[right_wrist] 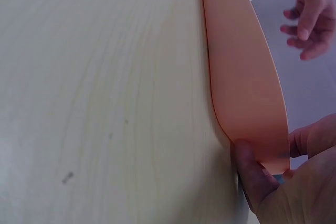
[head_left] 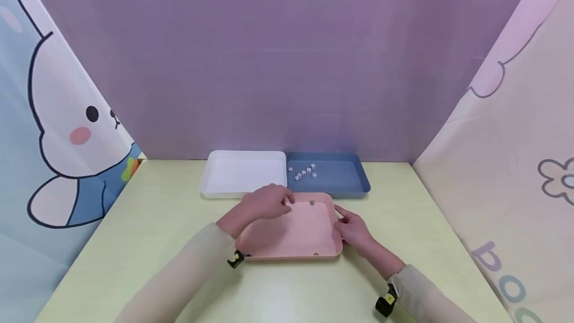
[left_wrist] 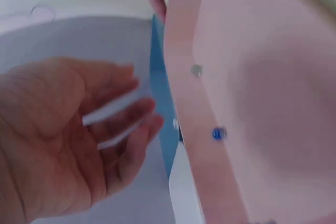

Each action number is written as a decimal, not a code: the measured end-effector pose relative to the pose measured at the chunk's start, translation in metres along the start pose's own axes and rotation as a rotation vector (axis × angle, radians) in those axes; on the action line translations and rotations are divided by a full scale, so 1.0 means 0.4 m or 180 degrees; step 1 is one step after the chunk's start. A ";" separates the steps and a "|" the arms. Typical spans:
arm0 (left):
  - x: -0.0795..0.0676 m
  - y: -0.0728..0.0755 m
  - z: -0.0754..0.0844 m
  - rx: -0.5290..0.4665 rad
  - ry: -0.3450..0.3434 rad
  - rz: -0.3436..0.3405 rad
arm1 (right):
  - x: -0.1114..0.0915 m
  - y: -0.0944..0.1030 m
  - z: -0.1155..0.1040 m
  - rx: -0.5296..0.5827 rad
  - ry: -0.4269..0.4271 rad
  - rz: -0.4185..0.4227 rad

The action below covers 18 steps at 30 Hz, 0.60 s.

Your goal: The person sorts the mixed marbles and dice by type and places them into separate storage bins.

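A shallow pink tray (head_left: 296, 228) lies on the table, with a few small glass marbles inside. One greenish clear marble (left_wrist: 197, 70) and a blue marble (left_wrist: 218, 133) show along its edge in the left wrist view. My right hand (head_left: 354, 231) grips the tray's right side; the right wrist view shows its thumb against the outer wall. Above the tray's far left part hovers my left hand (head_left: 266, 202), its fingers loosely bent with nothing visible between them. Beyond, the blue tray (head_left: 345, 176) holds several white dice (head_left: 303, 172).
To the left of the blue tray stands a white tray (head_left: 244, 171), touching it. Both sit behind the pink tray on the pale wooden table (head_left: 157, 223). A purple backdrop (head_left: 287, 64) rises at the table's far edge, and printed cloths flank both sides.
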State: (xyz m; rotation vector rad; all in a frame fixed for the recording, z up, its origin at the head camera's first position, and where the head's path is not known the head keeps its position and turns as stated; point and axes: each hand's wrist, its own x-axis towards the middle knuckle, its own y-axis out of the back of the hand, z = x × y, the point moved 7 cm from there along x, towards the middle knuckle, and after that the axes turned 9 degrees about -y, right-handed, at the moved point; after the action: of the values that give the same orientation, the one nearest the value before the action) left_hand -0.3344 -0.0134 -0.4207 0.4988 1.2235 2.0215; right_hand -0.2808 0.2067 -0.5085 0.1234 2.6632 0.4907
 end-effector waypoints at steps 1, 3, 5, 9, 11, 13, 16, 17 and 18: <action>0.018 -0.013 0.017 0.0063 -0.0151 -0.0194 | 0.000 0.000 0.000 0.0006 0.0003 0.0006; 0.050 -0.042 0.053 0.0152 -0.0426 -0.0584 | 0.002 0.000 0.002 0.0025 0.0000 0.0001; 0.072 -0.069 0.086 0.0242 -0.0685 -0.0890 | 0.004 -0.002 0.004 0.0043 -0.0002 -0.0014; 0.098 -0.110 0.136 0.0550 -0.1076 -0.1225 | 0.006 -0.006 0.003 0.0057 0.0045 -0.0059; 0.106 -0.132 0.150 0.0692 -0.1221 -0.1300 | 0.006 -0.006 0.000 0.0041 0.0085 -0.0057; 0.111 -0.156 0.160 0.0761 -0.1345 -0.1392 | 0.005 -0.005 -0.003 0.0041 0.0113 -0.0057; 0.116 -0.191 0.168 0.0776 -0.1469 -0.1501 | 0.004 -0.002 -0.005 0.0045 0.0110 -0.0045; 0.118 -0.201 0.171 0.0781 -0.1498 -0.1525 | 0.003 0.000 -0.005 0.0042 0.0104 -0.0034; 0.119 -0.211 0.173 0.0789 -0.1532 -0.1547 | 0.002 0.001 -0.005 0.0039 0.0104 -0.0027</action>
State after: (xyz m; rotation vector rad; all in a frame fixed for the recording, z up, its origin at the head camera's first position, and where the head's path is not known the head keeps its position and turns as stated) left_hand -0.2908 0.0888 -0.4632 0.6825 1.1553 1.2578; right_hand -0.2826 0.2067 -0.5069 0.1085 2.6979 0.4776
